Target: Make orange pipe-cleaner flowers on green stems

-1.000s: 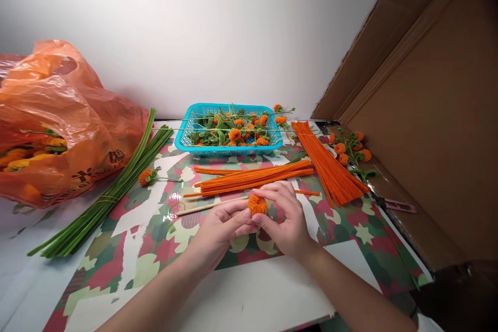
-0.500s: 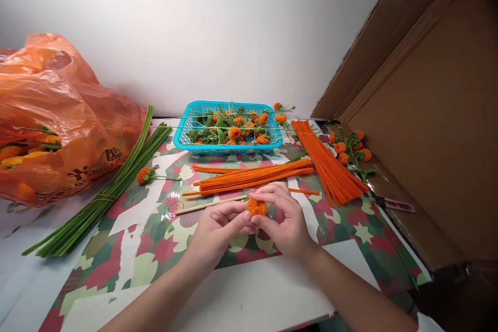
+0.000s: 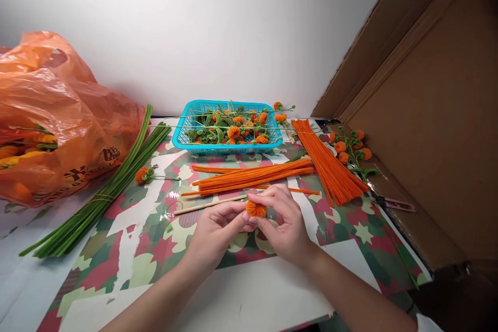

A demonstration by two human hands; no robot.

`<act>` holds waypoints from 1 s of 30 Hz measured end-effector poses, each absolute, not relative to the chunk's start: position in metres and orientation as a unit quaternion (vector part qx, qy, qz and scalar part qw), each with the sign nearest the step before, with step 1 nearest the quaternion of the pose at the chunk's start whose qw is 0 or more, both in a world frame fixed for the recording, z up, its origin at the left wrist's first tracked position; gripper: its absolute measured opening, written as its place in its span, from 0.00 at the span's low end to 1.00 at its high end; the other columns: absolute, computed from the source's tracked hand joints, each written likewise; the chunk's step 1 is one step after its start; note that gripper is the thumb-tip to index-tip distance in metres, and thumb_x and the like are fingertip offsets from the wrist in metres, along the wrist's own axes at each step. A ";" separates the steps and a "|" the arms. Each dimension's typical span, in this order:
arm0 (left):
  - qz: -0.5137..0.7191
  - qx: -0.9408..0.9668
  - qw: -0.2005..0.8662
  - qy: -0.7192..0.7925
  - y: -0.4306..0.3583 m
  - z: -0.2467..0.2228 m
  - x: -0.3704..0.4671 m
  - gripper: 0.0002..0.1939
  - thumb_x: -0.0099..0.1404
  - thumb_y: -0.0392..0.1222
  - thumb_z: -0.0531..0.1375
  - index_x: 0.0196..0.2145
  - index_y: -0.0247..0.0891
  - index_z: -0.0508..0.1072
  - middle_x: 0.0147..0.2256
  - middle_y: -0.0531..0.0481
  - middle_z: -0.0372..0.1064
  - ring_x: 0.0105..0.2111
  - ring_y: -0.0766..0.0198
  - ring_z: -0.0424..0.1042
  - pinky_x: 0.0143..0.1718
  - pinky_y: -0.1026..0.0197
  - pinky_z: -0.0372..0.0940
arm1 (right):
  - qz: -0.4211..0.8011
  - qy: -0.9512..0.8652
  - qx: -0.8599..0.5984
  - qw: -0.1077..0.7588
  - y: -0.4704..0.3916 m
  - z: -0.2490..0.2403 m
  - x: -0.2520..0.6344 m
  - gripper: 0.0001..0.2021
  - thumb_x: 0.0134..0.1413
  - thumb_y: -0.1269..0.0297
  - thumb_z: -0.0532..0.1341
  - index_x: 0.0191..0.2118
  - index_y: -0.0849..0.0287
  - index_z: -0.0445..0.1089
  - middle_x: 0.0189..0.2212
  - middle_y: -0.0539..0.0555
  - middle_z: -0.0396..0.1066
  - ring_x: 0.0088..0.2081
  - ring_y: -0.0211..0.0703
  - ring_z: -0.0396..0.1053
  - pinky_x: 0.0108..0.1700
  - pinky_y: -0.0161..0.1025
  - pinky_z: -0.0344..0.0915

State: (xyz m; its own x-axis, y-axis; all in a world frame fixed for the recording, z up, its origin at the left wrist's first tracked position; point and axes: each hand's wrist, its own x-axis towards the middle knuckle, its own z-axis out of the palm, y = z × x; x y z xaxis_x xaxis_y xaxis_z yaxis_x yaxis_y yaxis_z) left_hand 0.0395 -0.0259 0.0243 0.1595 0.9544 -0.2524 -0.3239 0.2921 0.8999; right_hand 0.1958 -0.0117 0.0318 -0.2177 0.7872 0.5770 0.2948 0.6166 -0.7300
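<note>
Left hand [image 3: 218,228] and right hand [image 3: 282,223]: fingertips of both clamped on orange pompom [image 3: 256,209], above patterned mat [image 3: 155,238]

Small orange pipe-cleaner pumpkin [image 3: 256,209]: fuzzy, round, ribbed coil, looks squashed slightly flat. Pinched between fingertips of left hand [image 3: 218,232] and right hand [image 3: 283,223], both in a closed grip on it, thumbs on the near side. Held just above the patterned table [image 3: 155,238], near its middle, close in front of a thin wooden stick [image 3: 210,204].
</note>
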 end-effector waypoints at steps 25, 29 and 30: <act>0.391 0.369 0.740 0.403 -0.025 0.028 0.033 0.14 0.53 0.49 0.67 0.27 0.34 0.75 0.23 0.51 0.71 0.23 0.69 0.66 0.24 0.68 0.59 | 0.271 -0.787 -0.348 0.431 -0.007 0.041 0.205 0.10 0.47 0.60 0.68 0.36 0.53 0.72 0.45 0.54 0.71 0.49 0.48 0.62 0.52 0.50 0.61; 0.383 0.384 0.738 0.402 -0.025 0.032 0.032 0.12 0.54 0.47 0.67 0.27 0.34 0.76 0.23 0.51 0.71 0.23 0.69 0.66 0.25 0.68 0.59 | 0.265 -0.799 -0.340 0.419 -0.008 0.038 0.205 0.08 0.49 0.59 0.67 0.35 0.54 0.71 0.45 0.54 0.71 0.49 0.49 0.63 0.53 0.51 0.59; 0.382 0.386 0.738 0.400 -0.024 0.033 0.032 0.12 0.54 0.47 0.67 0.27 0.34 0.76 0.23 0.51 0.71 0.23 0.69 0.66 0.26 0.68 0.60 | 0.264 -0.799 -0.341 0.419 -0.008 0.038 0.205 0.08 0.49 0.60 0.67 0.35 0.54 0.71 0.45 0.53 0.71 0.49 0.49 0.62 0.53 0.51 0.59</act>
